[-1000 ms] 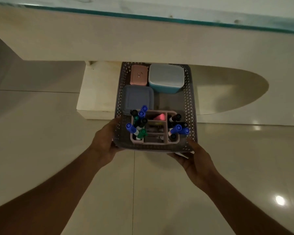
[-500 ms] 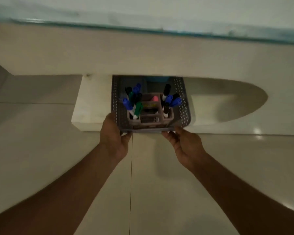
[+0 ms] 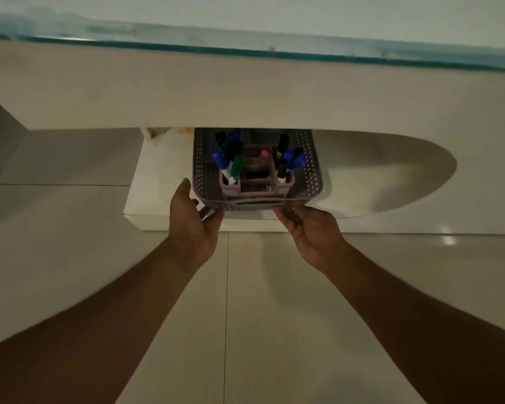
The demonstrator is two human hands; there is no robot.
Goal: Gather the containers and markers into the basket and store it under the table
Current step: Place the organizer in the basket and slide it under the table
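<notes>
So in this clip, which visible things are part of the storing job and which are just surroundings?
Part of the job:
- basket
- markers
- pink organizer
- table
- lower shelf
- left hand
- right hand

Just surroundings:
- tiled floor

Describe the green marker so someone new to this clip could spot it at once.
Under the table's pale edge sits a grey perforated basket on a low white ledge. Inside it, a pinkish divided organizer holds markers upright. The green marker leans in the organizer's left compartment, the only green-capped one among blue and black caps.
</notes>
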